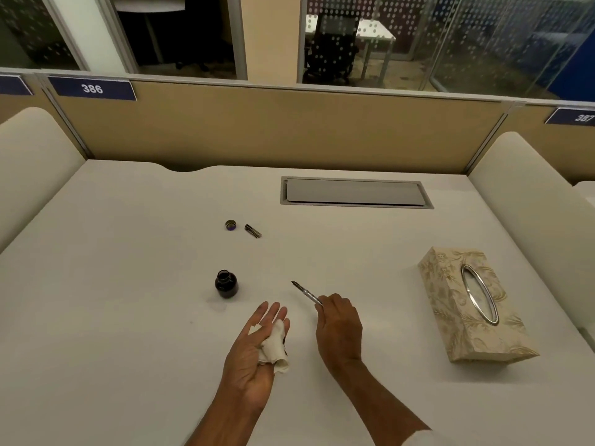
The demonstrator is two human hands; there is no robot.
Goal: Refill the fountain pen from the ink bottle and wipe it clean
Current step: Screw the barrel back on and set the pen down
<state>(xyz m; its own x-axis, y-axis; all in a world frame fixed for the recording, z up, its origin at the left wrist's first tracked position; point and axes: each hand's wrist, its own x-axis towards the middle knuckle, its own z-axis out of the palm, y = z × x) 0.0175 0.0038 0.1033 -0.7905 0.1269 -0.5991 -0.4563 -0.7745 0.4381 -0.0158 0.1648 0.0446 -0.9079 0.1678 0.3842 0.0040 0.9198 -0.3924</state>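
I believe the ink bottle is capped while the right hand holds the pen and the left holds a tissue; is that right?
No: the head view shows the ink bottle open, its cap lying farther back. The right hand holds the pen, the left hand the tissue.

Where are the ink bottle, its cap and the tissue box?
ink bottle [226, 286], head view, its dark glass body.
bottle cap [230, 225], head view, its middle.
tissue box [441, 294], head view, its patterned top.

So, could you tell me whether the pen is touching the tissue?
Apart. The head view shows bare table between the pen in the right hand and the tissue in the left hand.
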